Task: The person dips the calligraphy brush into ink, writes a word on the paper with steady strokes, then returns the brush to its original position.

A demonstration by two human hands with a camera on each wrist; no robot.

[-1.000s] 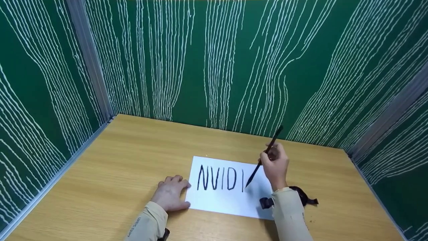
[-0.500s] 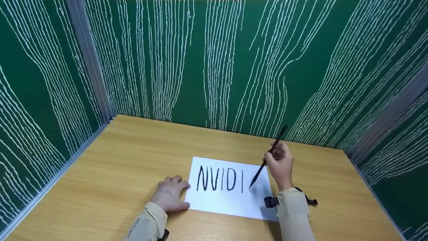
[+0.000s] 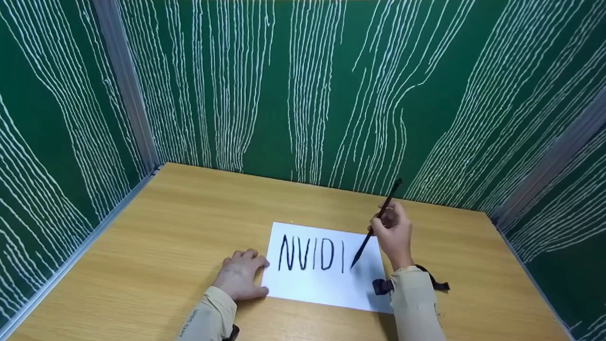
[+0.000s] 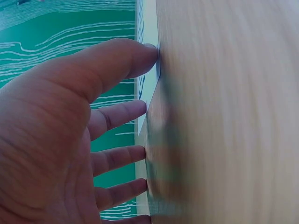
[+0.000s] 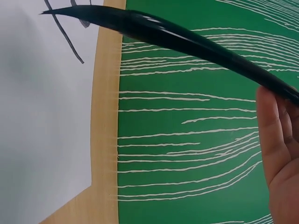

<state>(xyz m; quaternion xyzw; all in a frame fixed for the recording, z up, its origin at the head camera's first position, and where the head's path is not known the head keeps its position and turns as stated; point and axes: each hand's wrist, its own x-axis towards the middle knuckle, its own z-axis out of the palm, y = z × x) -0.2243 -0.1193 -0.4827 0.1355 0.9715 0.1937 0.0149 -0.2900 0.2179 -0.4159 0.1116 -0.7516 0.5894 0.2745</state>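
Note:
My right hand (image 3: 395, 233) pinches a dark brush (image 3: 374, 226) with a pointed tip, slanted down to the left over the paper. In the right wrist view the brush (image 5: 177, 39) crosses the top, its tip by a black stroke; contact with the sheet is hard to tell. A white sheet of paper (image 3: 326, 289) lies on the table, bearing the black letters "NVIDI" (image 3: 312, 253). Spread fingers of my left hand (image 3: 240, 274) rest at the sheet's left edge. In the left wrist view, the thumb (image 4: 126, 56) and index fingertip touch the paper's edge.
The wooden table (image 3: 180, 227) stretches around the sheet. Green panels (image 3: 270, 94) with wavy white lines stand behind and at both sides, joined by grey corner posts (image 3: 128, 80). A black strap (image 3: 433, 282) circles my right wrist.
My right hand and the brush shifted right, then slightly back left, staying just right of the last upright stroke. The left hand and the lettering look the same.

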